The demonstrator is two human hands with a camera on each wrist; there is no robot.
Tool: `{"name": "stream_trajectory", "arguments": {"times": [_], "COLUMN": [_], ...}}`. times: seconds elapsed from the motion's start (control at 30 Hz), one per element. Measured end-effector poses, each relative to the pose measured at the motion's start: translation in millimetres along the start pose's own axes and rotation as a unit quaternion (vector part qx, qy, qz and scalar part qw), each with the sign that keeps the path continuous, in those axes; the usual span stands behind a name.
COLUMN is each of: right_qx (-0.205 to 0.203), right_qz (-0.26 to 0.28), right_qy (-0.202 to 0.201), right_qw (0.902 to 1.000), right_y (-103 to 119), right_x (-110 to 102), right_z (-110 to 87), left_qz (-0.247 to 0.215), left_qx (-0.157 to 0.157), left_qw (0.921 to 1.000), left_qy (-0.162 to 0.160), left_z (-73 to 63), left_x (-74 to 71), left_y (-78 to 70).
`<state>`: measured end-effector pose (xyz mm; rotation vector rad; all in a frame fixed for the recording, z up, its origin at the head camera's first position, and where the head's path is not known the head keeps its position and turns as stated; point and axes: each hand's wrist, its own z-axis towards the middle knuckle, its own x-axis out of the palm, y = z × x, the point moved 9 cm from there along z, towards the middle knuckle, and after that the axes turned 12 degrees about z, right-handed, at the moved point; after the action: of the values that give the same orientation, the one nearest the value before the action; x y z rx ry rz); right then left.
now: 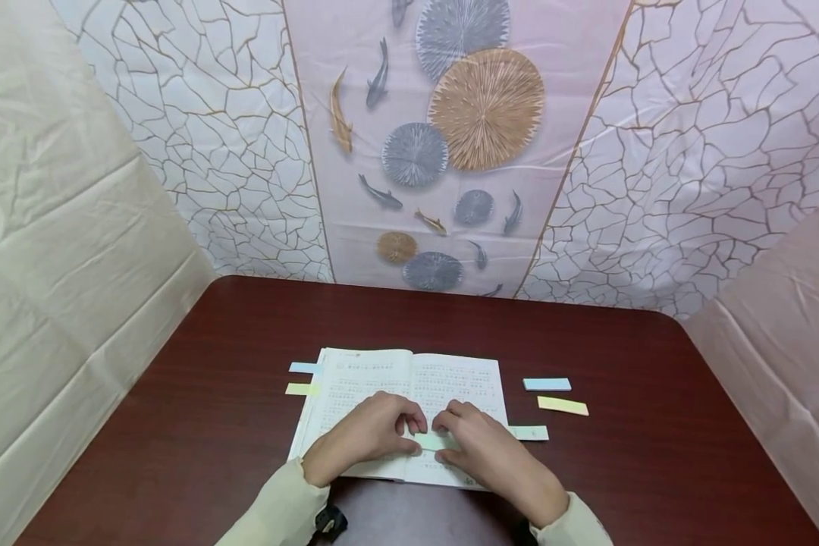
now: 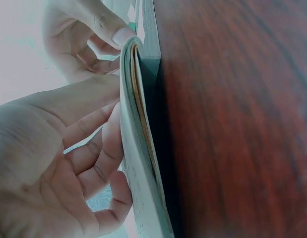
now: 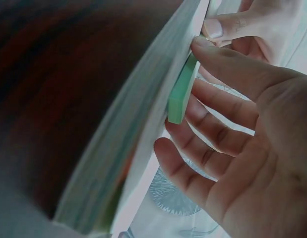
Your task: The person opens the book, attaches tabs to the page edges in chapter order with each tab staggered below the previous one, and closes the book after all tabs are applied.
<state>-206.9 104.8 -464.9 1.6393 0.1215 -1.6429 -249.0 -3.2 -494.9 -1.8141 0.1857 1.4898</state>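
An open book [image 1: 457, 371] with printed pages lies on the table. Across its lower middle, near the gutter, rests a thin green sticky note pad [image 1: 433, 441]. My left hand [image 1: 375, 428] has thumb and curled fingers at the pad's left end. My right hand [image 1: 487, 444] pinches the other end, thumb on the near side and fingers on the far side. In the right wrist view the green block [image 3: 180, 94] lies against the page between the right thumb and fingers, and the left thumb [image 3: 225, 27] meets it close by. The left wrist view shows the pages curving at the gutter.
Blue [image 1: 305, 368] and yellow [image 1: 302, 389] tabs stick out from the book's left edge, a pale green tab [image 1: 528, 433] from its right. A blue pad [image 1: 547, 384] and a yellow pad [image 1: 563, 406] lie on the dark red table [image 1: 198, 425]. Cloth walls surround it.
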Motion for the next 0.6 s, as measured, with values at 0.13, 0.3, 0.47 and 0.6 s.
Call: {"name": "stream_trajectory", "arguments": {"times": [0.13,0.3,0.47,0.6], "right_qx": [-0.004,0.018,0.034,0.048], "right_qz": [0.015,0.048,0.074,0.083], "right_qy": [0.008,0.032,0.054,0.063], "right_qw": [0.9999,0.9982,0.9952,0.9934], "right_y": [-1.2,-6.4,-9.4,-14.7], "right_x": [1.1,2.1,3.8,4.9], "right_z": [-0.3,1.2,1.0,-1.4], "left_qz": [0.000,0.009,0.058,0.083], "left_qx": [-0.004,-0.007,-0.030,-0.060], "left_qw": [1.0000,0.9999,0.9977,0.9945], "left_qy": [0.001,0.002,-0.018,-0.022], "left_z": [-0.6,-0.7,-4.4,-9.4], "left_x": [-0.7,-2.5,-6.8,-6.4], "left_y": [0.0,-1.0,-0.4,1.6]}}
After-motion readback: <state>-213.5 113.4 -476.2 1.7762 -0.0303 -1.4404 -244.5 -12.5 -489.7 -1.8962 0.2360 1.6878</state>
